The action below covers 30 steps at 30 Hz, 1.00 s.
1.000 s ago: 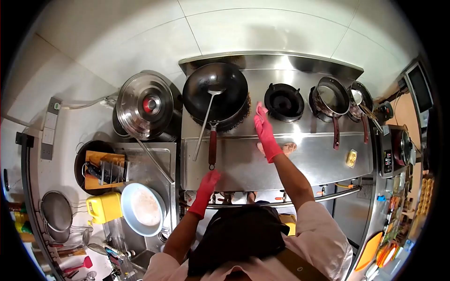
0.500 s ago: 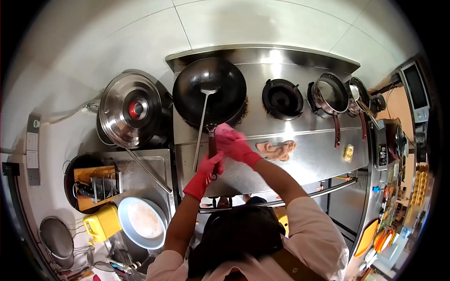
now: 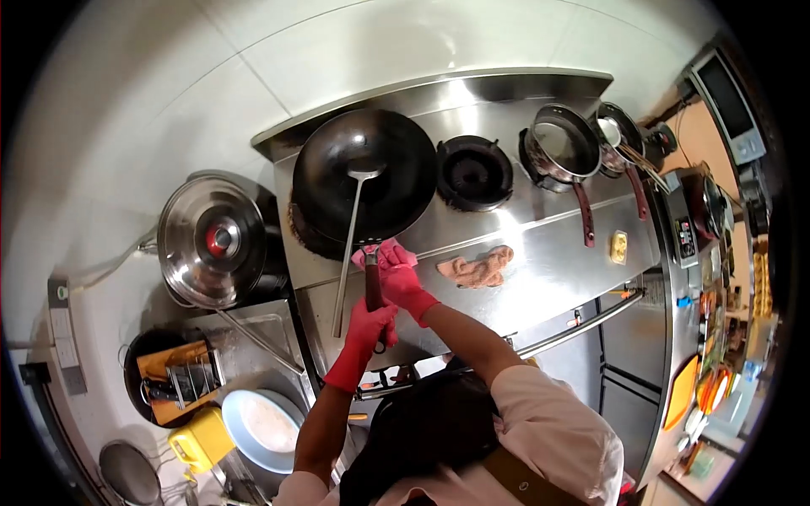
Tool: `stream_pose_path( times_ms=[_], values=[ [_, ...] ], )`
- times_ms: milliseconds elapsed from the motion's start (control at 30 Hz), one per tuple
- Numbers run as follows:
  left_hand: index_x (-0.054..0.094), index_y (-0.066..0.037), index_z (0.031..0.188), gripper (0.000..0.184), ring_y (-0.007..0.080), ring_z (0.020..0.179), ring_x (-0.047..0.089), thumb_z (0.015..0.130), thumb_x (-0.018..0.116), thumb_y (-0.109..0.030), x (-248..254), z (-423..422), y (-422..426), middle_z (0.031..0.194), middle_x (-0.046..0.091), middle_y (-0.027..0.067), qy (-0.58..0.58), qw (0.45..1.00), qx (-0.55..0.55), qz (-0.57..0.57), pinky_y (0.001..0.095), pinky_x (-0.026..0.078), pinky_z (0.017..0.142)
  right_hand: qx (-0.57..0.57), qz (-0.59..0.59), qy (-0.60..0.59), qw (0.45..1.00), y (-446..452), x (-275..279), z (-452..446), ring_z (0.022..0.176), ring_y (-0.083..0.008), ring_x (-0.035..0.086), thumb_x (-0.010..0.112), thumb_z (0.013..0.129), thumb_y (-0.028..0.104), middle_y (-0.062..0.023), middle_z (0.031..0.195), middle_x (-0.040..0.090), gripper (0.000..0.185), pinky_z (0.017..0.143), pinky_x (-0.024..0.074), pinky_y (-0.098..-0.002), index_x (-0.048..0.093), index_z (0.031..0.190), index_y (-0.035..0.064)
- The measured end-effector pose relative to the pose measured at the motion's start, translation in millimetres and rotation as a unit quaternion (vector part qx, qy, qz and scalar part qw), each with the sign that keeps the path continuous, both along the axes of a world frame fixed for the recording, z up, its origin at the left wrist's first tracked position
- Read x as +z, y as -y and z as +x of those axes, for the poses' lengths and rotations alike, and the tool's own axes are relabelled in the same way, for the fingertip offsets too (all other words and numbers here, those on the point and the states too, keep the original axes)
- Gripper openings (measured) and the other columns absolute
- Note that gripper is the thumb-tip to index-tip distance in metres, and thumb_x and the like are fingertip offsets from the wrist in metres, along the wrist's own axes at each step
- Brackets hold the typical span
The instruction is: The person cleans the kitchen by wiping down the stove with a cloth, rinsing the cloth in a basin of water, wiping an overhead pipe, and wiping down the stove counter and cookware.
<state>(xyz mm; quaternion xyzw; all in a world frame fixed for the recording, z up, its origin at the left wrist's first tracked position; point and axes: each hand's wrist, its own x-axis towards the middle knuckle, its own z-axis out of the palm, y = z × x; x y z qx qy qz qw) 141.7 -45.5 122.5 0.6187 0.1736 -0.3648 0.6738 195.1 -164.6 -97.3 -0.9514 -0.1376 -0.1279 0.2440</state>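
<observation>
A black wok point(image 3: 396, 190) sits over the left burner, with its brown handle point(image 3: 373, 282) toward me. My left hand point(image 3: 368, 327), in a pink rubber glove, is wrapped around the lower part of that handle. In my right hand point(image 3: 402, 282), also gloved, is a pink cloth point(image 3: 393, 251), pressed to the top of the handle near the wok's rim. A long metal wok spatula point(image 3: 350, 244) rests with its head in the wok and its shaft over the rim, left of the handle.
A brown rag point(image 3: 478, 267) lies on the steel counter, right of my hands. Beyond the bare burner point(image 3: 474, 173) stand saucepans point(image 3: 564, 143). At left are a lidded pot point(image 3: 215, 240), a knife rack point(image 3: 190, 379), a yellow jug point(image 3: 201, 438) and a blue basin point(image 3: 266, 426).
The wok has shifted right across its burner, baring burner on its left side. My right hand has brought the pink cloth up against the handle's top. The view has turned slightly.
</observation>
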Motion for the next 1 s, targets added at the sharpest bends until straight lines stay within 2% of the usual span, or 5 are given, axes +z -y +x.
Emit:
stream_pose_path(
  times_ms=[133,433,567,900,1000],
  values=[
    [0.056,-0.002,0.094,0.020,0.0198,0.039,0.054,0.086,0.069,-0.014,5.0,2.2,43.1,0.060,0.056,0.0062,0.004,0.998,-0.052,-0.033,0.0344,0.043,0.037,-0.084,0.240,-0.060,0.965,39.0,-3.5,-4.0,0.126,-0.0281,0.053,0.053,0.099,0.024,-0.0117,0.132,0.056,0.027,0.105,0.0416,-0.0461,0.055,0.124,0.0131],
    [0.057,0.001,0.082,0.019,0.0230,0.038,0.054,0.086,0.067,-0.013,-0.4,17.8,143.5,0.055,0.056,0.0103,0.026,0.986,-0.127,-0.108,0.0356,0.044,0.036,0.147,0.965,-0.071,0.207,119.6,10.9,12.4,0.110,-0.0249,0.065,0.049,0.102,0.045,-0.0014,0.113,0.067,0.038,0.077,0.0521,-0.0390,0.052,0.122,0.0131],
    [0.054,0.001,0.074,0.022,0.0254,0.039,0.056,0.084,0.067,-0.014,-13.9,17.6,164.9,0.056,0.055,0.0105,0.006,0.986,-0.121,-0.118,0.0351,0.044,0.037,-0.047,0.912,-0.098,0.395,73.5,87.0,-18.4,0.137,-0.0314,0.045,0.039,0.087,0.072,-0.0037,0.149,0.050,0.083,0.087,0.0475,-0.0482,0.030,0.155,0.0262],
    [0.051,-0.001,0.110,0.043,0.0165,0.056,0.062,0.095,0.068,-0.037,-29.6,17.1,161.3,0.081,0.062,0.0077,0.028,0.971,-0.145,-0.190,0.0308,0.049,0.046,0.083,0.905,-0.338,0.243,32.3,18.2,-3.7,0.144,-0.0283,0.036,0.042,0.102,0.031,-0.0035,0.157,0.041,0.056,0.119,0.0254,-0.0450,0.034,0.155,0.0162],
    [0.043,-0.001,0.139,0.053,0.0099,0.070,0.057,0.099,0.063,-0.029,-21.8,1.1,107.7,0.088,0.063,0.0028,0.092,0.970,-0.138,-0.180,0.0265,0.048,0.062,-0.034,0.851,-0.217,0.477,67.9,28.0,-13.5,0.138,-0.0287,0.044,0.043,0.104,0.030,-0.0078,0.151,0.046,0.051,0.107,0.0388,-0.0427,0.037,0.152,0.0131]
  ],
)
